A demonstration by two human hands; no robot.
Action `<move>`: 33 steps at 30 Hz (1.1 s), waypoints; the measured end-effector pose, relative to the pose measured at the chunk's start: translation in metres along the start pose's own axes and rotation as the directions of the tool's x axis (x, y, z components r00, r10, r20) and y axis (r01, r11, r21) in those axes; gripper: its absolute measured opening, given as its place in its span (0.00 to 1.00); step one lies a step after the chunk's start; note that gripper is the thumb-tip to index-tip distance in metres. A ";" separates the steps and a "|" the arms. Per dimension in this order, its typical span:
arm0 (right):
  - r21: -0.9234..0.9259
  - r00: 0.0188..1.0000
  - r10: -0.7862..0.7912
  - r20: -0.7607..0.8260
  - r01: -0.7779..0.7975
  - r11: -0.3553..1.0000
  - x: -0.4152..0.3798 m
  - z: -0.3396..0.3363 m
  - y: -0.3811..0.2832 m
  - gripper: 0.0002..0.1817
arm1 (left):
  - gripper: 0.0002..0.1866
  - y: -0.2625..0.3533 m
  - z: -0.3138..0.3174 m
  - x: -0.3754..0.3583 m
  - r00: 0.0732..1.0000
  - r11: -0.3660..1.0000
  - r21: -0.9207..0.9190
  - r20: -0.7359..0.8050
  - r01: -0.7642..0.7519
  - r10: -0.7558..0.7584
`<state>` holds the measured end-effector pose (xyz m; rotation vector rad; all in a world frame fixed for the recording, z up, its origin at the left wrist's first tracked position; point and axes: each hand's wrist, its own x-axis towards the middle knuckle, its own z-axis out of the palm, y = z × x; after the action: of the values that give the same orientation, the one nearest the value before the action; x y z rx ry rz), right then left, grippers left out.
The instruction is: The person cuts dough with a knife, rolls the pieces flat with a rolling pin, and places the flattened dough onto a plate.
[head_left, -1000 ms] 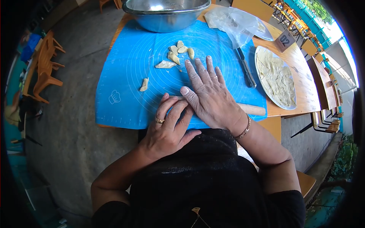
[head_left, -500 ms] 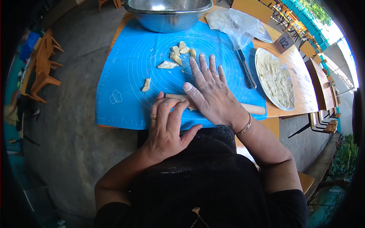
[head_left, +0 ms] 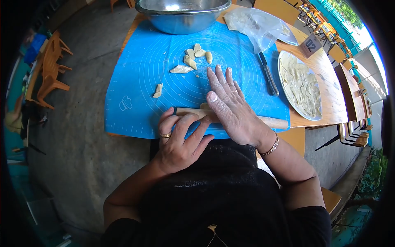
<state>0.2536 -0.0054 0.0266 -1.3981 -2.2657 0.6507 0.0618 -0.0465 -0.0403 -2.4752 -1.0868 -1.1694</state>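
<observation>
At the near edge of the blue pastry mat (head_left: 135, 78), the left hand (head_left: 180, 144) has its bent fingers on the left end of a wooden rolling pin (head_left: 275, 122), thumb off it; can't tell if it's pinching anything. Right hand (head_left: 235, 112) is basically open, fingers spread, palm over the pin. A bit of dough (head_left: 204, 106) pokes out at the pin's far side, so I'd call this the rolling-out step, and it seems to want light, even pressure. Farther out: cut dough pieces (head_left: 190, 61), a knife (head_left: 268, 75) to the right, then flattened dough (head_left: 299, 86) on a plate. Metal bowl (head_left: 181, 24) at the far edge.
</observation>
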 end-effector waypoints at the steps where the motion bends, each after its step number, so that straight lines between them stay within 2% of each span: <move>1: -0.037 1.000 0.007 0.004 -0.007 0.999 0.000 0.001 0.000 0.45 | 0.23 -0.001 0.001 -0.002 1.000 1.000 0.000 0.003 -0.001 0.001; 5: -0.115 1.000 0.017 0.005 -0.017 0.993 0.001 0.007 -0.003 0.46 | 0.23 -0.002 0.000 -0.006 0.997 0.997 0.043 0.046 -0.060 0.058; 7: -0.267 0.997 -0.072 -0.030 0.062 0.962 0.000 0.012 -0.002 0.47 | 0.23 -0.005 0.000 -0.007 0.995 0.996 0.051 0.059 -0.080 0.077; 8: -0.268 0.997 -0.070 -0.029 0.059 0.962 -0.002 0.013 -0.004 0.47 | 0.23 -0.006 0.000 -0.008 0.993 0.994 0.039 0.063 -0.099 0.096; 10: -0.347 0.993 -0.099 -0.068 0.070 0.935 -0.008 0.014 -0.009 0.41 | 0.23 -0.008 0.002 -0.011 0.991 0.993 0.025 0.064 -0.118 0.117; 12: -0.355 0.991 -0.118 -0.066 0.087 0.931 -0.010 0.015 -0.010 0.42 | 0.23 -0.008 0.003 -0.017 0.996 0.996 -0.031 0.032 -0.087 0.088; 14: -0.392 0.981 -0.171 -0.092 0.122 0.912 -0.010 0.017 -0.009 0.46 | 0.23 -0.009 0.003 -0.019 0.994 0.995 -0.022 0.035 -0.099 0.100; 21: -0.360 0.981 -0.173 -0.093 0.129 0.924 -0.009 0.016 -0.007 0.46 | 0.23 -0.009 0.000 -0.017 0.990 0.992 -0.021 0.051 -0.128 0.129; 30: -0.258 0.999 -0.028 -0.029 0.019 0.966 0.005 0.011 0.000 0.48 | 0.26 -0.006 0.000 -0.019 0.995 0.996 -0.048 0.065 -0.077 0.080; 33: -0.241 1.000 0.011 -0.013 -0.014 0.970 0.011 0.009 0.001 0.48 | 0.28 -0.007 -0.003 -0.016 0.988 0.994 -0.021 0.112 -0.108 0.110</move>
<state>0.2445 0.0036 0.0194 -1.5213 -2.3920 0.3780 0.0486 -0.0516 -0.0509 -2.6039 -0.9584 -1.0219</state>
